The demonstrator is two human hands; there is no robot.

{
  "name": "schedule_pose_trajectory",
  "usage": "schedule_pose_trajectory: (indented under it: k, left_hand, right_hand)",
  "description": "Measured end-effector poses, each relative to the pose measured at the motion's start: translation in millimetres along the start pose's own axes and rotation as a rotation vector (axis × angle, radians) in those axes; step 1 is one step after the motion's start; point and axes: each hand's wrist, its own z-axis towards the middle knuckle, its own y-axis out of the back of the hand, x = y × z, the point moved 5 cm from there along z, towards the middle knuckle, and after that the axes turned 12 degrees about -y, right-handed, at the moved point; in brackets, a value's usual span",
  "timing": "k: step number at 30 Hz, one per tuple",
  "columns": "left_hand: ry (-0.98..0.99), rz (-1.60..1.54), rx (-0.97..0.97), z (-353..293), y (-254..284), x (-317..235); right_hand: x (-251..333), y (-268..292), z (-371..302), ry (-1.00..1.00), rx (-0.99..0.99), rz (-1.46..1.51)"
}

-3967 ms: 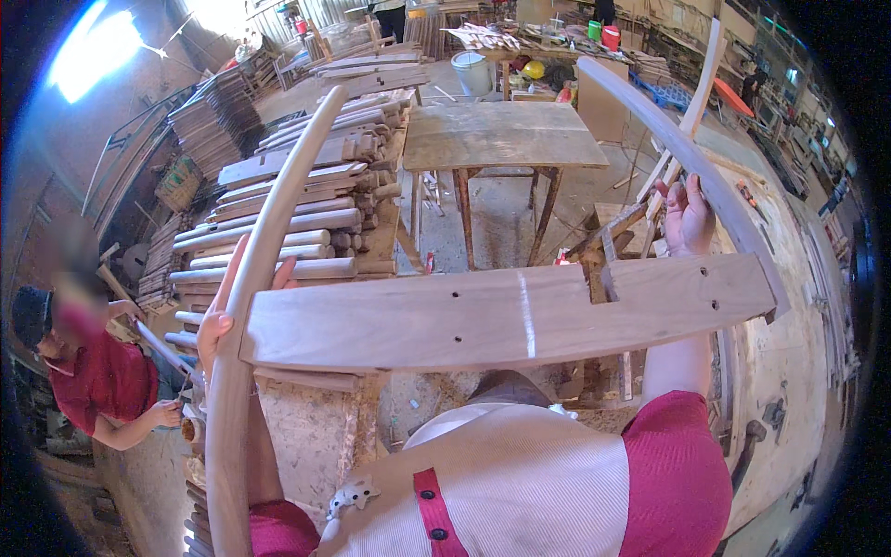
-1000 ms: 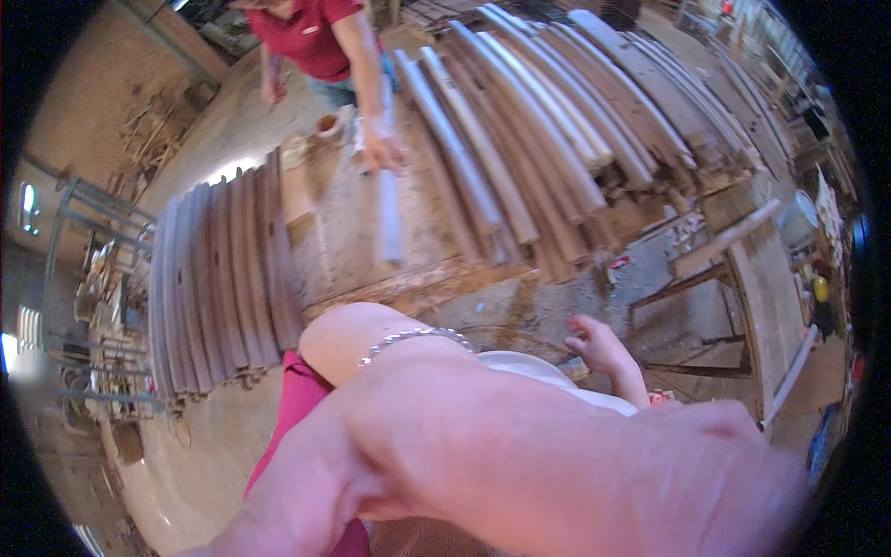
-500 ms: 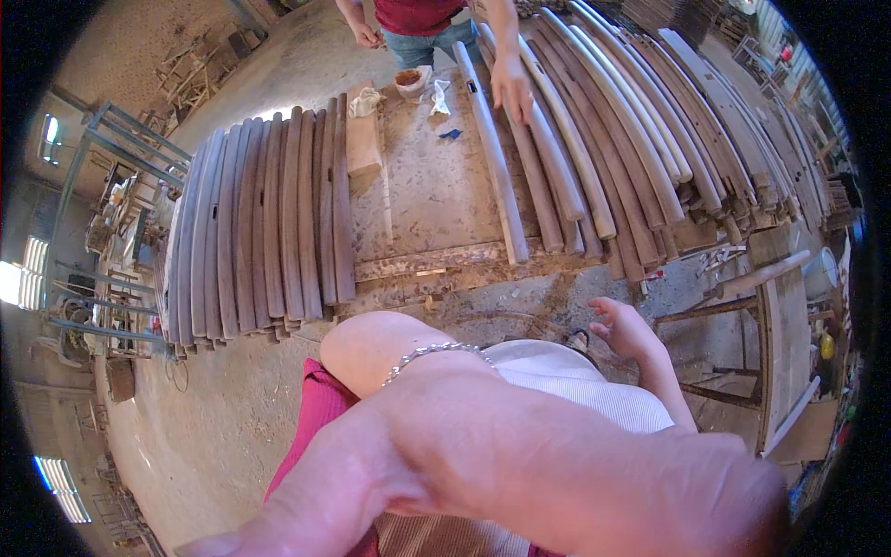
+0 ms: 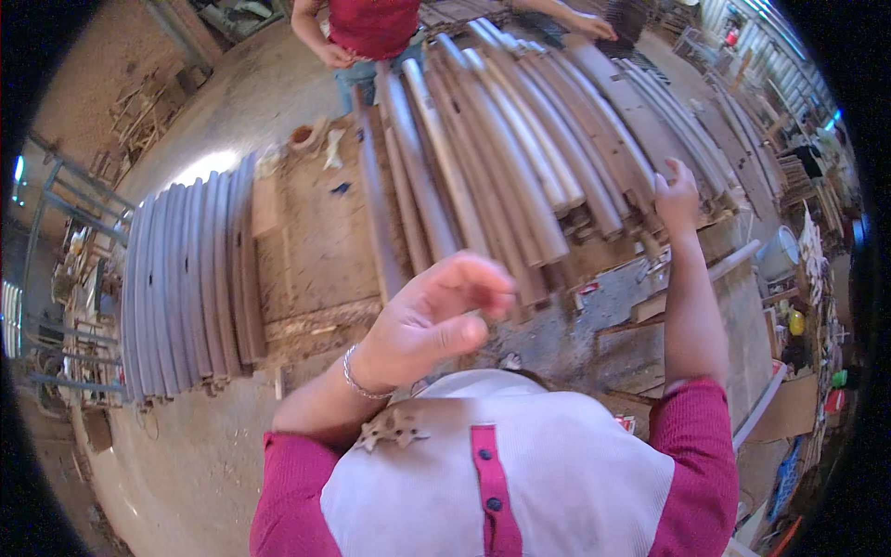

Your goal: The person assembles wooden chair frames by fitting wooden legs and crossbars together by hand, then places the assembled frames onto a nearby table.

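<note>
My left hand [image 4: 441, 316], with a silver chain bracelet [image 4: 357, 376] at the wrist, hovers in front of my chest before the near ends of the wooden pieces. Its fingers are curved and apart from the thumb, and nothing shows in it. Farther right my right hand [image 4: 677, 197] is stretched out beside the near ends of the right-hand pile of long brown wooden pieces [image 4: 548, 139]. Its fingers are apart and seem to hold nothing; whether they touch the wood I cannot tell. One dark wooden piece [image 4: 376, 200] lies apart, left of that pile.
Another row of wooden pieces [image 4: 190, 278] lies on the worktable's [image 4: 311, 251] left side. Between the rows are a wood block [image 4: 266, 206], a small bowl [image 4: 303, 137], a white cloth [image 4: 333, 148] and a blue scrap [image 4: 341, 188]. Across the table stands a person [image 4: 371, 28] in red.
My left hand has dropped away from close before the camera. My right hand has risen and reached right. The view has turned right, and the other person's hand has left the nearer pieces.
</note>
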Motion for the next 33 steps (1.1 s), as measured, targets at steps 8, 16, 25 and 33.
schedule_pose_trajectory:
  k: [8, 16, 25, 33]
  left_hand:
    - [0.352, 0.426, -0.72, -81, 64, 100]
    - [0.287, 0.648, -1.043, -163, 109, 82]
    - [0.375, 0.916, -0.984, -184, 197, 65]
    - [0.198, 0.727, -0.733, -162, 258, 51]
  right_hand:
    - [-12, -45, 87, -0.169, 0.368, -0.717]
    - [-49, -15, 115, -0.421, 0.739, 0.321]
    - [78, 81, -56, -0.234, 1.028, 1.48]
    - [199, 101, -110, -0.012, 0.745, 1.583]
